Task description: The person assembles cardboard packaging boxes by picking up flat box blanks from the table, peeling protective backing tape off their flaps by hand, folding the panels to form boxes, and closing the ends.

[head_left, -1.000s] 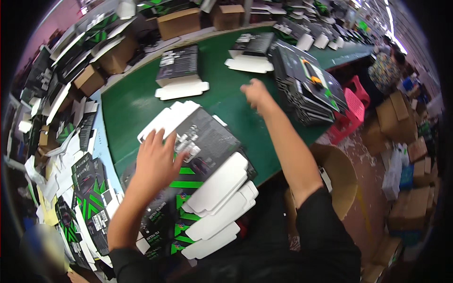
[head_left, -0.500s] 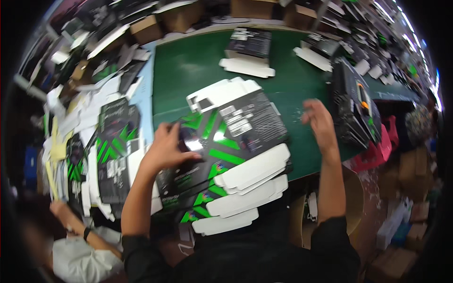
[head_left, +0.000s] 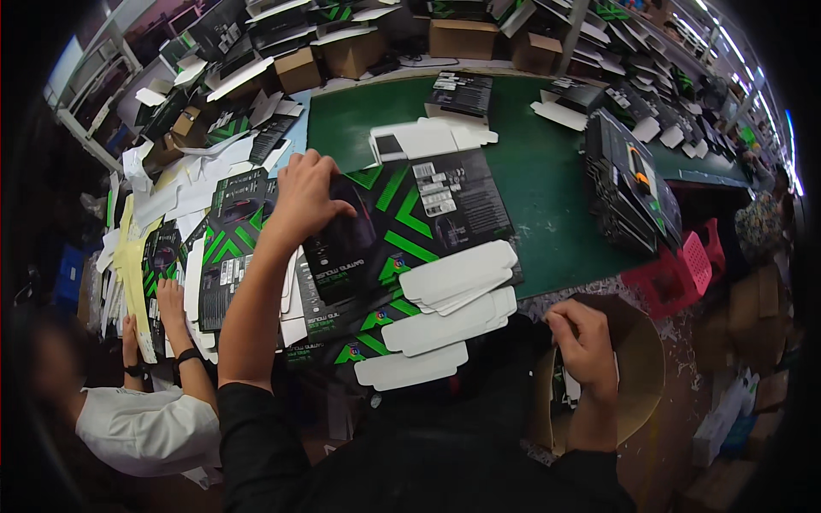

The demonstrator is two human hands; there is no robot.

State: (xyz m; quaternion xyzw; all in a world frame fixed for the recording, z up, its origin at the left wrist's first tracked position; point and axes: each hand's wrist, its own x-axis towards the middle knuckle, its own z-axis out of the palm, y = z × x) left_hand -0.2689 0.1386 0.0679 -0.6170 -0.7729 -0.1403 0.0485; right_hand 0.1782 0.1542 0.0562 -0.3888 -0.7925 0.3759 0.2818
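A stack of flattened mouse boxes, black with green stripes and white flaps, lies fanned out at the near edge of the green table. My left hand is at the stack's left end, its thumb on the top box and its fingers curled by the far edge; the fingertips are partly hidden. My right hand hangs off the table's near edge, above a round brown bin. Its fingers are pinched together, and whatever may be between them is too small to make out.
A pile of black flat boxes stands at the table's right, near a pink stool. Farther back sits another box stack. On the left, a co-worker's hand is by loose papers and more boxes. Scraps litter the floor.
My right hand has come from over the table down toward me, above the bin, and its fingers have closed. My left hand has shifted slightly farther away at the boxes.
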